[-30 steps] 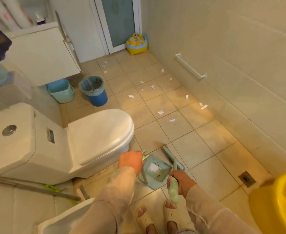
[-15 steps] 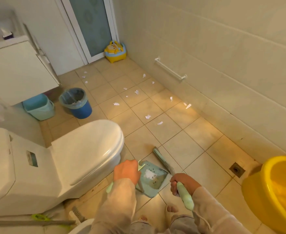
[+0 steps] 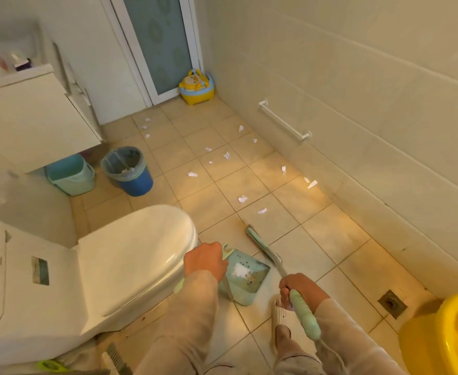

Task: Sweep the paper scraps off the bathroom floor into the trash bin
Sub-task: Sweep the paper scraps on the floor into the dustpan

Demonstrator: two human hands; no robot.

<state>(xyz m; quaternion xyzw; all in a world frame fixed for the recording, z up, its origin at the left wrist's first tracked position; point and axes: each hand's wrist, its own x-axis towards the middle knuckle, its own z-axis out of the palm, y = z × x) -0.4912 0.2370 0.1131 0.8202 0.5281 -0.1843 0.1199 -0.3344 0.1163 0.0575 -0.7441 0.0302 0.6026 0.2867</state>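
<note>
Several white paper scraps [image 3: 242, 198] lie scattered over the tan floor tiles from the middle of the room to the door. My left hand [image 3: 205, 260] grips the handle of a pale green dustpan [image 3: 245, 280], which rests on the floor beside the toilet and holds a white scrap and dark crumbs. My right hand [image 3: 301, 289] is closed on the green handle of the broom [image 3: 260, 243], whose head touches the floor just beyond the dustpan. The blue trash bin [image 3: 130, 171] with a grey liner stands at the left, under the cabinet.
A white toilet [image 3: 108, 269] fills the left foreground. A teal bucket [image 3: 71, 174] sits beside the bin. A yellow child's potty [image 3: 196, 87] stands by the glass door, a yellow basin [image 3: 444, 334] at bottom right, a floor drain [image 3: 392, 303] near it. A towel rail [image 3: 284, 121] juts from the right wall.
The view has tilted and shifted left, so the door and far scraps sit more centrally. Both hands keep their grips; broom and dustpan stay close together by the toilet.
</note>
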